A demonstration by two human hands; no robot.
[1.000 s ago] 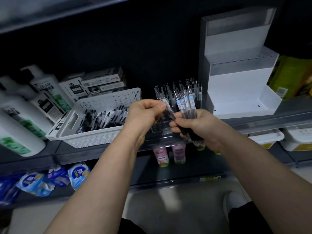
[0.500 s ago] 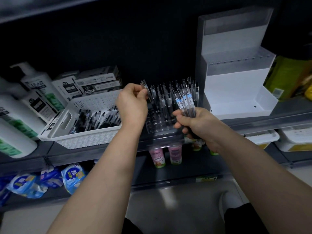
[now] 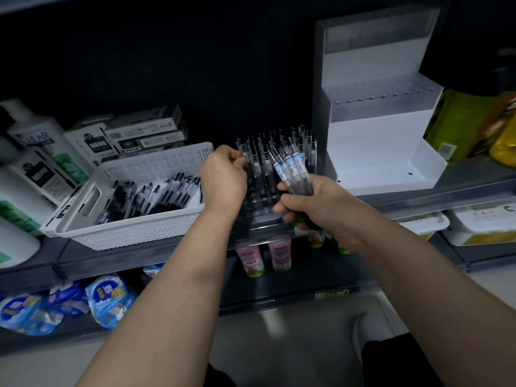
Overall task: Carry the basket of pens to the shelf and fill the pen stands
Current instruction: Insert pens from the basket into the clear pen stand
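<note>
Careful: your left hand [image 3: 223, 174] pinches one pen [image 3: 242, 150] at the left edge of the clear pen stand [image 3: 259, 191], over holes that look hard to see (dim light, clear plastic). Miss, and it may topple its neighbours. Your right hand [image 3: 315, 203], at the stand's right side, grips a bundle of pens [image 3: 291, 167] that could slip. The basket [image 3: 134, 233] sits just left of the stand.
</note>
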